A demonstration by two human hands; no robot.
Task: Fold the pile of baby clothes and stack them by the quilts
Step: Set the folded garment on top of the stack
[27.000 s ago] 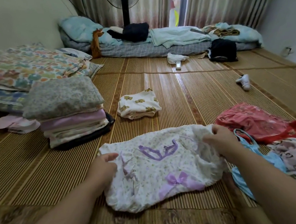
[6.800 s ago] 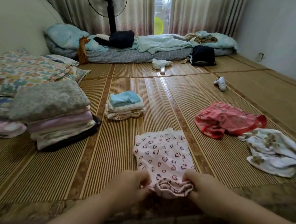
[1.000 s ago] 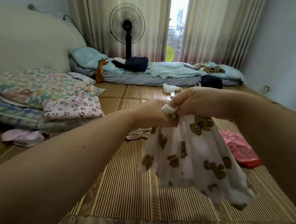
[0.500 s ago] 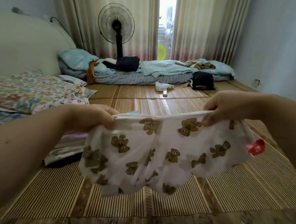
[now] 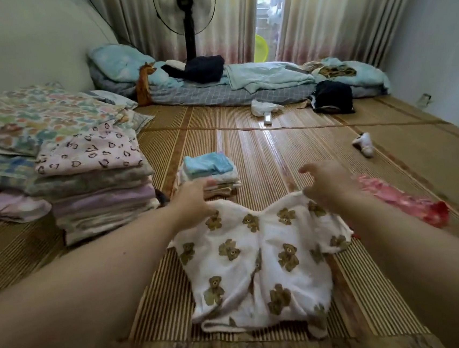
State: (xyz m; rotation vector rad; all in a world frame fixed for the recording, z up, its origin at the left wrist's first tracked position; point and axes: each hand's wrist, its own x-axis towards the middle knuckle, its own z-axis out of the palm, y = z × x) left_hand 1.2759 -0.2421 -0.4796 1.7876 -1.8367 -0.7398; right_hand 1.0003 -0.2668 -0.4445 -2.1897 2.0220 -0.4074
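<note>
On a woven mat point(image 5: 276, 147) in a curtained bedroom, a person lays a bear garment point(image 5: 259, 263) flat for folding, to the right of the quilts point(image 5: 99, 197) and nearer the camera than they are. Both hands are at the garment's far edge. The right hand point(image 5: 327, 186) appears to pinch one corner, the cloth rising in a small peak to the thumb while the forefinger points forward. The left hand point(image 5: 194, 202) lies palm down over the opposite corner; whether it grips or merely presses cannot be told. A folded pile point(image 5: 208, 173) topped with a blue piece sits just right of the quilts, beyond the left hand. A heart-print piece point(image 5: 88, 151) lies on top of the quilts, and a red garment point(image 5: 402, 202), unfolded, lies well to the right of them.

The step in hand looks to be the laying-out before the first fold. The cloth is bunched down its middle and rumpled at the near hem, so it would pay to draw the far corners apart and smooth toward the hem first, since soft fabric likely carries any crease into the fold. Turning the sides in, then halving to the folded pile's size, should keep the stack level.
</note>
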